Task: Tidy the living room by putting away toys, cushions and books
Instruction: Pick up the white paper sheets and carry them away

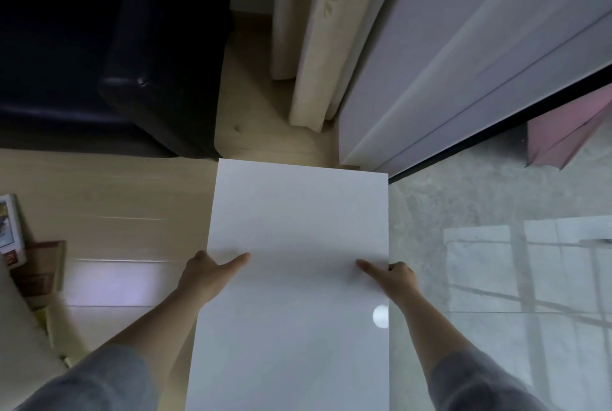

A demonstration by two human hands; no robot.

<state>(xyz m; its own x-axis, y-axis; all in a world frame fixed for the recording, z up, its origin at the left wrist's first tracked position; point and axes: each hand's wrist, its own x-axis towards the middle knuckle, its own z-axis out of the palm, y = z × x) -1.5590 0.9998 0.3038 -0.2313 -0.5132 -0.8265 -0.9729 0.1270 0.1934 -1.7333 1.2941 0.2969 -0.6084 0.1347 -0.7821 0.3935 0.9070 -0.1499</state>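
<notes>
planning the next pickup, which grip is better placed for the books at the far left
Probably left: the left grip holds the white panel by its left edge, nearer the books; the right grip holds the opposite edge.

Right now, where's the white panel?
Head view, centre-bottom: the white panel sits between the left hand and right hand, which grip its side edges; its far end points at the cream curtain.

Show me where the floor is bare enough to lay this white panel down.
Two patches: the wooden floor left of the white panel, bordered by the dark sofa above and the books at the left edge; and the tiled floor right of it, below the pink umbrella. The strip between sofa and curtain is narrow. The left edge is crowded.
</notes>
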